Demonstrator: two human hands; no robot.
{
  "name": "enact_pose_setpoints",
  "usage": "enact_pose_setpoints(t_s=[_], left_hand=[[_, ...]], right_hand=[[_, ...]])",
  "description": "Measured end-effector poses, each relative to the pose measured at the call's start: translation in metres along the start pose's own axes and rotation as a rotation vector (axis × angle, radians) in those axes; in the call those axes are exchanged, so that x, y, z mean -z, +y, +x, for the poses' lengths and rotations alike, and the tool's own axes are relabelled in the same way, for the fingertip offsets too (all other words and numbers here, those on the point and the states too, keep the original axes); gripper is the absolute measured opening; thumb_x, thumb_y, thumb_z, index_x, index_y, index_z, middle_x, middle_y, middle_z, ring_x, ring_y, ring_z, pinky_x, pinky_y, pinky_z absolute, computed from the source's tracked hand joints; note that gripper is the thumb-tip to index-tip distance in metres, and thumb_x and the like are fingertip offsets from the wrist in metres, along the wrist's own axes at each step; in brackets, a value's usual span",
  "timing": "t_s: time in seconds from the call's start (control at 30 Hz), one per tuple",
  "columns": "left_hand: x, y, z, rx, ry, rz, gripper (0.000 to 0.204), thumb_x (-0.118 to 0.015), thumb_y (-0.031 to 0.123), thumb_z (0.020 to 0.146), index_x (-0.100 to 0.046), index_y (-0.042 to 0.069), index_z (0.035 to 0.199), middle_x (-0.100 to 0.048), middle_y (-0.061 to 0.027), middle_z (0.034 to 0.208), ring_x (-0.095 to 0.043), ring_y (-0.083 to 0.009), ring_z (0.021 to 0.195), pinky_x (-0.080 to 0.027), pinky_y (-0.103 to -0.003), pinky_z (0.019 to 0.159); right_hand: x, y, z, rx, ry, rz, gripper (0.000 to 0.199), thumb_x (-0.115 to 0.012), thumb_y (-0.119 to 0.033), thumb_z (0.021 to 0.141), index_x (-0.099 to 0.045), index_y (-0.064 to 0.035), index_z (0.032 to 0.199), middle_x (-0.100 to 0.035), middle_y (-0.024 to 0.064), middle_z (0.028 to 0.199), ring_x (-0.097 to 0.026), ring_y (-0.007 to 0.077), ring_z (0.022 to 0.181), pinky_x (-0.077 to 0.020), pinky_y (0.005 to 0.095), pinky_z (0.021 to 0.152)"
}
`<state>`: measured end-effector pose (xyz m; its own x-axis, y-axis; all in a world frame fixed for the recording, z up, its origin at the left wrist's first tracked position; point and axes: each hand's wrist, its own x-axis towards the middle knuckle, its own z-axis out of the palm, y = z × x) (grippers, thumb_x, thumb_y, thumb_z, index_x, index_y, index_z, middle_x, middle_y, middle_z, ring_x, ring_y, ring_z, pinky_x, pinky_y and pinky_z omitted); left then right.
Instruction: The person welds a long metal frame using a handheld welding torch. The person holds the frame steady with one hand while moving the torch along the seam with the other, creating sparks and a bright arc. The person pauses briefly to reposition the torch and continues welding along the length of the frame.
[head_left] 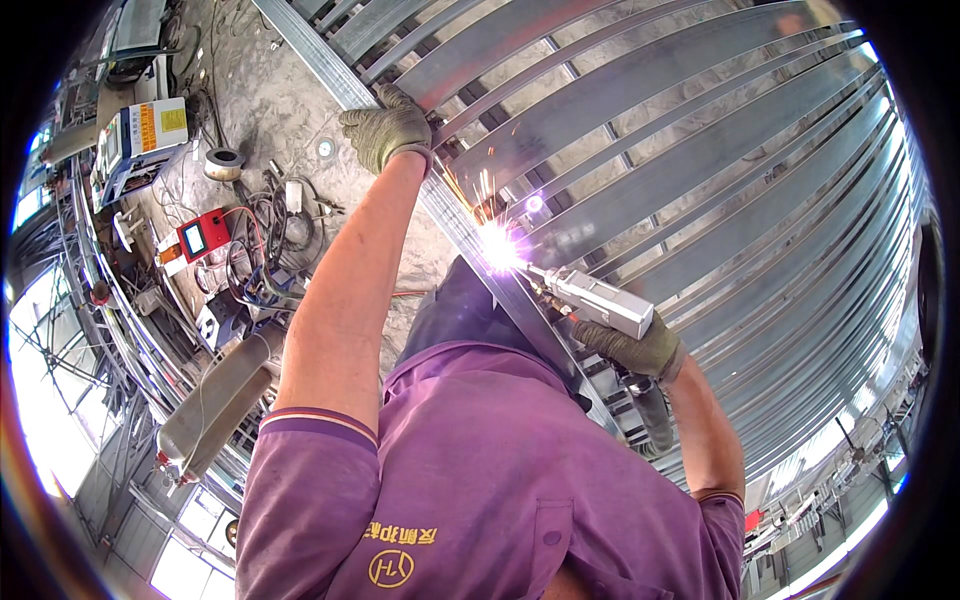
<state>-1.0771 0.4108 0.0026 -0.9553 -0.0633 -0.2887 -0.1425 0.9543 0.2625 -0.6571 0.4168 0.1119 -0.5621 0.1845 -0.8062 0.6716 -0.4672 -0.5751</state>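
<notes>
My left hand, in a grey-green work glove, curls over the long galvanized steel rail that runs diagonally along the near side of a slatted metal frame. Gripped in my gloved right hand is a silver, box-shaped welding torch. Its nozzle points left at the rail, where a white-violet glare burns and orange sparks fly up and to the left. The glare hides the spot under the nozzle tip. Flat steel slats stretch rightward from the rail.
To the left, a red control box with a screen, a white machine, a roll of tape and tangled cables lie about the concrete floor. A grey gas cylinder lies at the lower left.
</notes>
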Motion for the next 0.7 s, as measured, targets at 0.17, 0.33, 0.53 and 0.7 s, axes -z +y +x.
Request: enact_pose_setpoints(t_s=[0.17, 0.33, 0.53, 0.7], left_hand=[[-0.004, -0.002, 0.001, -0.016, 0.01, 0.006, 0.107, -0.043, 0.069, 0.108, -0.019, -0.015, 0.171, -0.038, -0.0366, 0.173, -0.056, -0.0479, 0.15, -0.047, -0.052, 0.123], [-0.002, -0.002, 0.0, -0.027, 0.017, 0.005, 0.109, -0.045, 0.07, 0.107, -0.02, -0.015, 0.17, -0.041, -0.0366, 0.17, -0.058, -0.0474, 0.148, -0.048, -0.053, 0.122], [-0.002, -0.001, 0.0, -0.015, 0.01, 0.001, 0.109, -0.046, 0.07, 0.106, -0.021, -0.015, 0.17, -0.042, -0.0367, 0.17, -0.06, -0.0475, 0.145, -0.05, -0.054, 0.12], [-0.003, -0.001, 0.001, -0.007, 0.011, 0.001, 0.109, -0.046, 0.07, 0.106, -0.021, -0.014, 0.17, -0.041, -0.0372, 0.17, -0.061, -0.0486, 0.145, -0.05, -0.055, 0.119]], right_hand=[[0.003, 0.014, 0.003, 0.03, -0.021, -0.011, 0.062, -0.097, -0.028, 0.092, -0.072, -0.0066, 0.145, -0.081, 0.0066, 0.13, -0.074, 0.0144, 0.118, -0.0616, 0.0305, 0.102], [0.003, 0.016, 0.002, 0.043, -0.013, 0.035, 0.063, -0.098, -0.027, 0.091, -0.072, -0.0068, 0.145, -0.081, 0.0068, 0.132, -0.074, 0.0151, 0.12, -0.0611, 0.0314, 0.104], [0.003, 0.024, 0.003, 0.041, -0.009, 0.065, 0.065, -0.099, -0.029, 0.089, -0.072, -0.0075, 0.145, -0.081, 0.0071, 0.132, -0.074, 0.0152, 0.12, -0.0612, 0.0316, 0.104], [0.004, 0.014, -0.002, -0.031, -0.01, -0.017, 0.067, -0.099, -0.033, 0.088, -0.073, -0.0084, 0.144, -0.082, 0.0074, 0.13, -0.075, 0.0149, 0.117, -0.062, 0.032, 0.102]])
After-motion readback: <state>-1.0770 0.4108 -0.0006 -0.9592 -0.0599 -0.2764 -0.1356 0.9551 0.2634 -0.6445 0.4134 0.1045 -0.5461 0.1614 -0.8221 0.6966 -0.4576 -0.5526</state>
